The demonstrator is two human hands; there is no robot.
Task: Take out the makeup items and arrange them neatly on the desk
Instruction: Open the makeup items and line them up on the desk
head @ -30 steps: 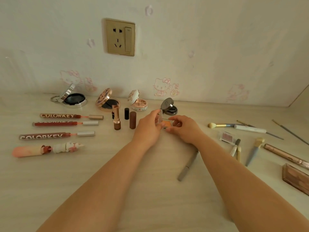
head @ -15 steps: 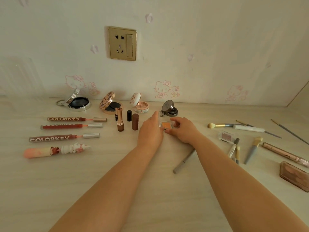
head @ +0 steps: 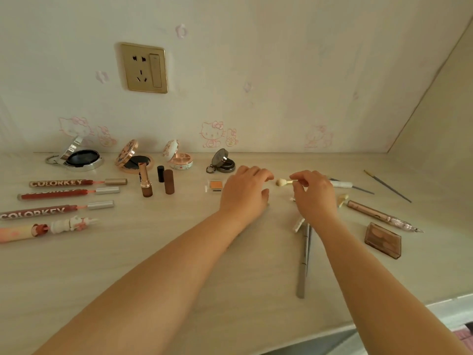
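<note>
small clear square pan of orange powder (head: 216, 185): flat on desk, by my left hand (head: 244, 193) | cream-tipped gold-handled brush (head: 282, 182): lying level, pinched in my right hand (head: 313, 193)

There is a single view, from a wide-angle camera worn on the person's head. It looks forward and down across the counter (head: 153, 265) toward the wall (head: 256, 73) behind it, where a socket (head: 144, 67) sits upper left of centre. Both forearms run in from the bottom edge, so the hands lie near mid-frame, close to the lens. The counter's front edge shows at lower right, and a side wall closes the right. Lines bow outward near the borders.
</note>
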